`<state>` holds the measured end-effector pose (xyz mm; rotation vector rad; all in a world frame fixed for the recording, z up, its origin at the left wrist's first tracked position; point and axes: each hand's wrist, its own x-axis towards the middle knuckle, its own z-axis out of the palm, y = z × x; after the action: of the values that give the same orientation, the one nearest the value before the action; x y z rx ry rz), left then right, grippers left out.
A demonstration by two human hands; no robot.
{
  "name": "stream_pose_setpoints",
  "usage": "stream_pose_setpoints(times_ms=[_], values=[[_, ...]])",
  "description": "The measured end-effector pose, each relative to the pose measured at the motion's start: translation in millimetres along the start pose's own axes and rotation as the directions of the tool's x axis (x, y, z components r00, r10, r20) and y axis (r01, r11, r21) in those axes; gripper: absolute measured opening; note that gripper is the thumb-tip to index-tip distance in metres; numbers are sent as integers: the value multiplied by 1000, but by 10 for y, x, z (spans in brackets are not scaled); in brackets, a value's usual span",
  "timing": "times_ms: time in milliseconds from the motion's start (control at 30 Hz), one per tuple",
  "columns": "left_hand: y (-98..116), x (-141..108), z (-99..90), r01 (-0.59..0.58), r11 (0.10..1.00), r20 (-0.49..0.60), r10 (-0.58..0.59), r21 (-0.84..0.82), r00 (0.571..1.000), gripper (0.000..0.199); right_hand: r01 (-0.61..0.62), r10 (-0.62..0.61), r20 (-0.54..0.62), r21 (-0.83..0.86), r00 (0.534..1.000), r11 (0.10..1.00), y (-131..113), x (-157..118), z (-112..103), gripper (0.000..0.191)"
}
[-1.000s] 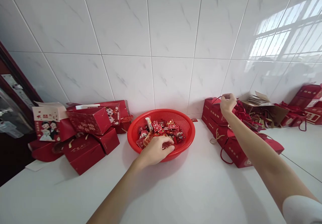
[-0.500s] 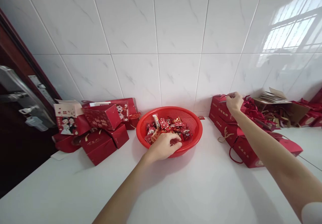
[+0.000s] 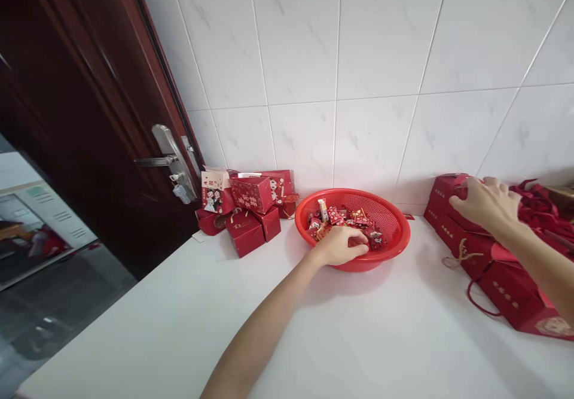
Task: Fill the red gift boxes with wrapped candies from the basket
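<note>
At the near rim of a red plastic basket [image 3: 395,231] rests my left hand [image 3: 341,245], its fingers loosely curved and the thumb apart. Nothing shows in that hand, though its fingertips are partly hidden. Wrapped candies [image 3: 368,221] in mostly red wrappers fill the bottom of the basket. To the right, my right hand [image 3: 487,203] is over a red gift box [image 3: 443,191], fingers spread and bent downward. It holds nothing that I can see; whether the fingertips touch the box is unclear. Below it sits another red box [image 3: 522,297] with a cord handle.
Several red boxes [image 3: 249,231] are piled at the left, one with cartoon figures [image 3: 214,198]. A dark door [image 3: 89,88] with a metal handle [image 3: 168,160] stands beyond the white table [image 3: 359,333]. Red ribbons [image 3: 540,207] lie at the right. A tiled wall [image 3: 300,136] runs behind.
My view has swung left, showing more of the door. The right hand has gone from a pinch at the box top to spread fingers. My left hand stays at the basket.
</note>
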<state>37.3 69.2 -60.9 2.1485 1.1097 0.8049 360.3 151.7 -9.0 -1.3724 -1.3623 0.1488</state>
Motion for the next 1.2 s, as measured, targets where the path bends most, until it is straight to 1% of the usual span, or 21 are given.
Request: stream_pose_setpoints(times_ms=[33,67,133,167,233,267,300,333,367,433,500,567,633,733,933,967,1033,1067,1133,1167,1200], values=[[-8,4,-6,-8,998,-22,7,-54,1000,18,5,-2,19,-146,1000,989,-81,-137,-10,30],[-15,11,-22,-20,993,-48,14,-116,999,18,70,-54,83,-204,995,976,-167,-309,-19,22],[-26,25,-97,-68,971,-129,39,-227,991,19,229,-194,207,-157,959,961,-323,-744,-35,9],[-35,30,-166,-99,961,-192,50,-259,980,20,277,-245,242,-109,939,955,-384,-990,-48,10],[-70,21,-375,-157,954,-381,50,-255,923,23,320,-294,339,-22,894,947,-457,-1478,-89,16],[-100,4,-516,-164,960,-497,30,-228,867,25,310,-288,388,7,875,951,-469,-1695,-115,17],[-139,-22,-676,-148,970,-620,-4,-193,785,26,295,-280,429,33,859,955,-467,-1882,-143,18],[-188,-58,-851,-110,982,-741,-41,-154,670,27,264,-258,455,51,852,963,-454,-2031,-168,19],[-245,-101,-1033,-27,992,-821,-88,-125,564,28,224,-227,466,63,855,973,-433,-2140,-187,20],[-372,-199,-1390,228,967,-918,-187,-111,350,29,164,-182,452,81,873,983,-379,-2253,-200,22],[-500,-286,-1687,311,941,-935,-222,-132,277,28,146,-175,405,102,897,984,-322,-2267,-181,25],[-611,-343,-1883,377,911,-941,-261,-165,217,27,152,-186,368,121,911,981,-269,-2243,-146,26],[-696,-368,-1972,430,882,-927,-308,-193,215,35,156,-195,373,132,907,979,-213,-2221,-115,25],[-770,-376,-1963,453,869,-896,-350,-201,272,39,150,-194,396,139,897,979,-127,-2214,-98,25],[-712,-438,-1813,327,931,-886,-286,-165,366,31,65,-138,431,181,892,981,-51,-2260,-122,29],[-672,-447,-1786,267,951,-890,-252,-156,379,30,50,-128,435,186,891,981,-60,-2268,-121,30],[-556,-447,-1707,59,983,-893,-184,-175,411,28,24,-111,440,199,891,980,-109,-2268,-106,34],[-477,-438,-1648,-81,976,-894,-148,-201,423,26,10,-103,445,206,889,978,-153,-2255,-94,36],[-279,-412,-1479,-333,903,-875,-89,-272,475,24,-31,-82,458,233,885,972,-289,-2187,-68,37],[-165,-400,-1370,-414,860,-850,-42,-298,525,25,-50,-80,463,262,883,964,-380,-2131,-58,37],[-50,-391,-1249,-447,830,-776,27,-335,630,27,-74,-81,461,308,884,949,-482,-2058,-52,37]])
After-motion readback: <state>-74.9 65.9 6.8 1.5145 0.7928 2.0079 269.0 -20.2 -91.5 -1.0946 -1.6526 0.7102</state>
